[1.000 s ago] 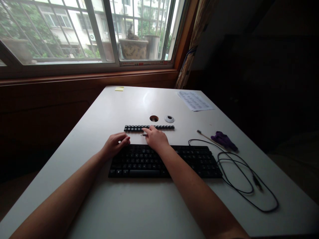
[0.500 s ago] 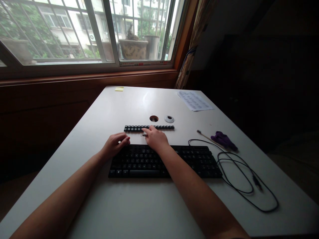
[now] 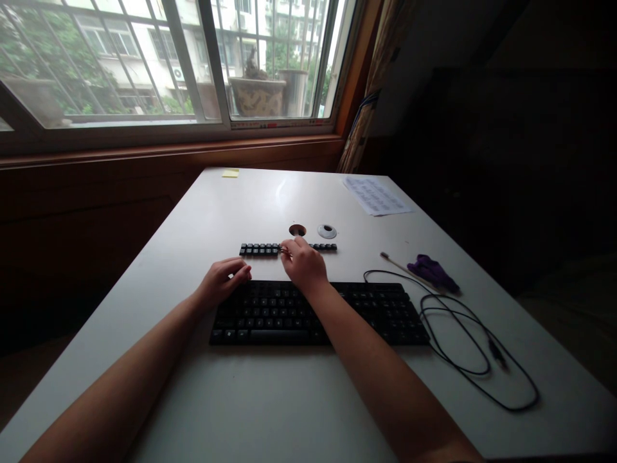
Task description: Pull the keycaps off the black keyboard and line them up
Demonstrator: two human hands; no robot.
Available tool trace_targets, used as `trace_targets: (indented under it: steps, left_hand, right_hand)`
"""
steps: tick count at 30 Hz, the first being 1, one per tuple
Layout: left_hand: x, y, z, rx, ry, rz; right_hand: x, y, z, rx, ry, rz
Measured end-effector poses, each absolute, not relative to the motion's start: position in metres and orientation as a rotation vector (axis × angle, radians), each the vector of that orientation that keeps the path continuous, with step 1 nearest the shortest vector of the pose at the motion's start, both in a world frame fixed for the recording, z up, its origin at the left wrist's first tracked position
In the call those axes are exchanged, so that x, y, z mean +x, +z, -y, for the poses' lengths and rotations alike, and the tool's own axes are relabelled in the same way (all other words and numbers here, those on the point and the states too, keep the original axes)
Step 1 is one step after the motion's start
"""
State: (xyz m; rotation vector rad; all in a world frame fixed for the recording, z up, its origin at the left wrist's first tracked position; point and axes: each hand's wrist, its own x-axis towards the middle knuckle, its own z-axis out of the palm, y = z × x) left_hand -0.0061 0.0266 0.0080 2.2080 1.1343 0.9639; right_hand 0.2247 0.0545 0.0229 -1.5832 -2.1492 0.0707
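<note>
My left hand [image 3: 224, 278] rests at the upper left corner of a black keyboard [image 3: 277, 318]. Its fingers are loosely curled in, with nothing visible between them. My right hand [image 3: 304, 262] pinches a small thin metal tool [image 3: 284, 249], mostly hidden by the fingers. The tool's tip is at a double row of loose black keycaps [image 3: 260, 249] lined up behind the keyboard. My right hand covers the middle of that row; I cannot tell whether the tool grips a keycap. The right wrist hangs over the keyboard's top edge.
The keyboard's cable [image 3: 475, 373] lies coiled at the right. Near it are a thin brush [image 3: 402, 267] and a purple cloth [image 3: 432, 271]. Behind the keycaps are a desk hole [image 3: 297, 229] and its round cover [image 3: 327, 231]. Papers [image 3: 378, 196] and a yellow sticky note [image 3: 230, 172] lie farther back.
My right hand has shifted slightly away from me, taking the metal tool from the gap in front of the keycaps up to the keycaps. My left hand stays put.
</note>
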Motion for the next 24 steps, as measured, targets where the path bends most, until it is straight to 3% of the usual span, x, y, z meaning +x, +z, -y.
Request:
trace_targets:
  steps: [5,13,24]
  left_hand:
    - [-0.0062,0.0083,-0.0265,2.216,0.967,-1.136]
    - [-0.0057,0.0088,-0.0265,2.224,0.972,-1.132]
    - [-0.0051,0.0097,-0.0262,2.224,0.951,-1.151]
  right_hand:
    - [0.2274,0.0249,-0.0553,-1.375,0.21,1.916]
    - [0.2302,0.0213,-0.0569,-0.95,0.942,1.581]
    - [0.2259,0.0215,-0.0528,-0.851,0.922,1.981]
